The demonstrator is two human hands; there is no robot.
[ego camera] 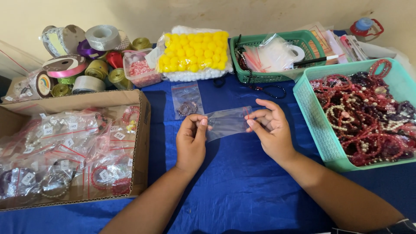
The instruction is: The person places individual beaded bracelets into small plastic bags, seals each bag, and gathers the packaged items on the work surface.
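Above the blue cloth, at the table's middle: a small clear plastic bag, empty by the look of it, stretched flat between two hands. Left hand pinching the bag's left edge, thumb and forefinger closed on it; right hand pinching the right edge the same way, other fingers loosely curled. Just behind, flat on the cloth, a second small bag already holding a dark bracelet. To the right, a teal basket heaped with red, pink and pearl beaded bracelets; to the left, a cardboard box of bagged, tagged pieces. Seemingly the stage of readying an empty bag. Probably called for next: rubbing the mouth apart, then freeing one hand without dropping the bag.
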